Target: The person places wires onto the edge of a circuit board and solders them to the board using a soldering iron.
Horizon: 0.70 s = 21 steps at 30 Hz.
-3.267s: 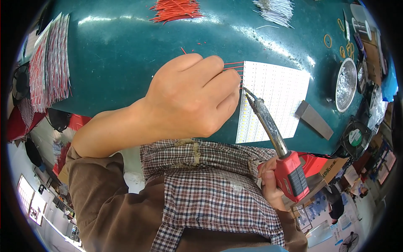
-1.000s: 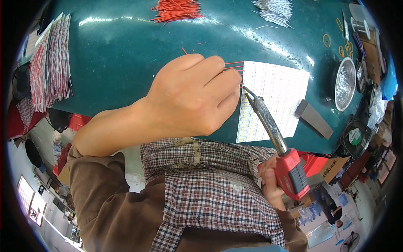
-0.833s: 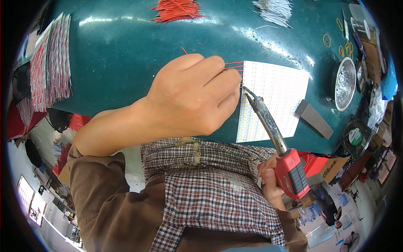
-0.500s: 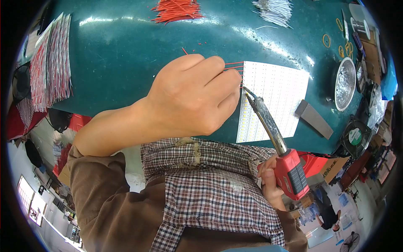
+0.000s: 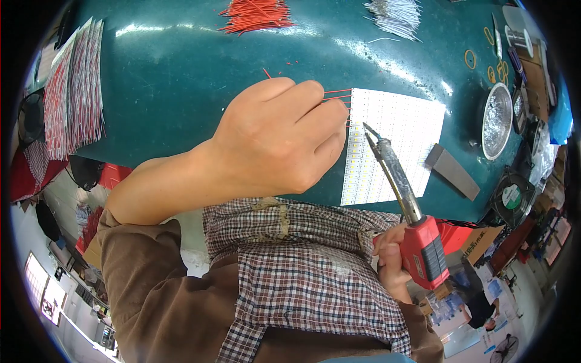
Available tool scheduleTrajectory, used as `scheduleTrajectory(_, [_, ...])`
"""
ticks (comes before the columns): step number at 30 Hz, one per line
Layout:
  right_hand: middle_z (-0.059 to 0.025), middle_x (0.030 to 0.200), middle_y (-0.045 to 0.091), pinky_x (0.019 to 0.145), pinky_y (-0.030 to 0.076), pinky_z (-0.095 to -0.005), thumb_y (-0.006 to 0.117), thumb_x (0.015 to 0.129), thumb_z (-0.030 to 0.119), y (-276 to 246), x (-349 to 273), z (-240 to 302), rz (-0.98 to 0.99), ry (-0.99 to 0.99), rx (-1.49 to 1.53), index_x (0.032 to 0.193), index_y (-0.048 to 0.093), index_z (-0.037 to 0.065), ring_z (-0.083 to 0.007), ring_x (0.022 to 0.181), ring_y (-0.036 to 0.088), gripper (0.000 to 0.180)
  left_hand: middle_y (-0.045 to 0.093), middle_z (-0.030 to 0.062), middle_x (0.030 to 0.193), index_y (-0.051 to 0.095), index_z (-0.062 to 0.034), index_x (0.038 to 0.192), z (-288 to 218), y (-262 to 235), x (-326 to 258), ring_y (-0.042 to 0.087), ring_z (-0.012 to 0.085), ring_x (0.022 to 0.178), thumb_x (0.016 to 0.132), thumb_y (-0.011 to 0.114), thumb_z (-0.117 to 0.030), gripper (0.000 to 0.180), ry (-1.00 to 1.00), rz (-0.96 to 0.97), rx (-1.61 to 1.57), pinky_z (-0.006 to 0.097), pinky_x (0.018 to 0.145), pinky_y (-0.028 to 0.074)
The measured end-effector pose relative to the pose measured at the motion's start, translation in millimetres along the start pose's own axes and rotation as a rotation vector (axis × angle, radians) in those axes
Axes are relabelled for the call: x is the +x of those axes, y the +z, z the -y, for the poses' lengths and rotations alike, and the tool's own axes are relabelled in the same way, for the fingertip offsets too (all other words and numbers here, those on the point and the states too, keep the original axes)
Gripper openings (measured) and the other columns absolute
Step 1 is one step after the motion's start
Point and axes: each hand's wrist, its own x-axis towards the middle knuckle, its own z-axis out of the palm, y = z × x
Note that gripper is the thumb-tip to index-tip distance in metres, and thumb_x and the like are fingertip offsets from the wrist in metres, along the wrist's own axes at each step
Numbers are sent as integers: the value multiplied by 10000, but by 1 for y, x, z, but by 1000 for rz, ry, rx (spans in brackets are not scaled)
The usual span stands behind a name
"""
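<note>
My left hand [image 5: 281, 136] is closed, knuckles up, at the left edge of a white LED circuit board [image 5: 396, 142]. A red wire [image 5: 266, 73] pokes out behind its knuckles, and its fingertips are hidden. Thin red wires [image 5: 338, 91] run from that edge of the board toward the fingers. My right hand [image 5: 393, 260] grips a soldering iron [image 5: 423, 251] with a red and black handle and a metal barrel. The iron points up and left, with its tip over the upper left part of the board, a little right of my left hand.
Red wires [image 5: 255, 14] and white wires [image 5: 396, 17] lie piled at the far side. Wired strips [image 5: 75, 91] sit at the left. On the right are a grey block [image 5: 454, 172], a metal bowl [image 5: 497, 121], rubber bands [image 5: 471, 58], a solder spool [image 5: 518, 39] and a fan [image 5: 513, 199].
The soldering iron's tip has moved right, away from the board's left edge and over its surface. My left hand has stayed in place.
</note>
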Motion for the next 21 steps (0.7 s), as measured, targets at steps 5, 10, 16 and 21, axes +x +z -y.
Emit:
scheduleTrajectory(5, [-24,645,439,484,422,-243,575,954,245,5,4,9,-75,26,151,889,466,6,-95,469,421,271,559,7,739,719,-27,822,0,1,0,500,138,603,620,741,-76,209,-9,-22,-3,278,469,323])
scheduleTrajectory(10, [-16,629,443,481,412,-243,562,955,245,0,7,7,-114,-63,104,911,472,9,-85,459,408,256,556,6,735,710,-28,808,0,0,-1,493,140,602,639,744,-83,181,5,22,18,280,470,325])
scheduleTrajectory(16, [-36,678,475,503,379,-244,493,966,151,-16,21,0,-425,-255,210,1095,524,-24,-79,474,397,220,555,5,754,700,-63,834,3,-7,-2,501,151,628,646,738,-89,193,-43,54,59,284,489,351])
scheduleTrajectory(21, [-40,701,486,511,373,-248,493,969,132,-44,29,5,-725,-376,239,1118,533,-15,-82,472,378,213,552,6,752,697,-73,858,2,-20,0,505,161,628,657,739,-91,205,-94,104,45,292,505,370])
